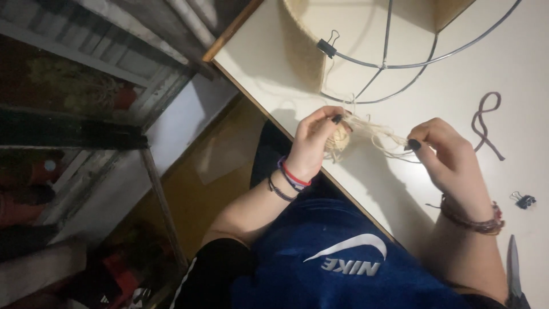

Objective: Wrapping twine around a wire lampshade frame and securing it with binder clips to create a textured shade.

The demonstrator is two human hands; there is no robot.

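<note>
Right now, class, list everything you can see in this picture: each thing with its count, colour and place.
Wire frame: one, grey metal, top of the table, partly wrapped in pale twine.
Binder clips: two, black; one on the frame's rim, one loose at the right edge.
Twine bundle: one, pale straw, held over the table edge, strands stretched between both hands.
Cord: one, brownish, looped, right of the hands.
Scissors: one pair, dark metal, lower right corner.
Table: one, white.
Left hand: grip closed around the bundle; bracelets on the wrist.
Right hand: pinching the strands; beaded bracelet.
</note>
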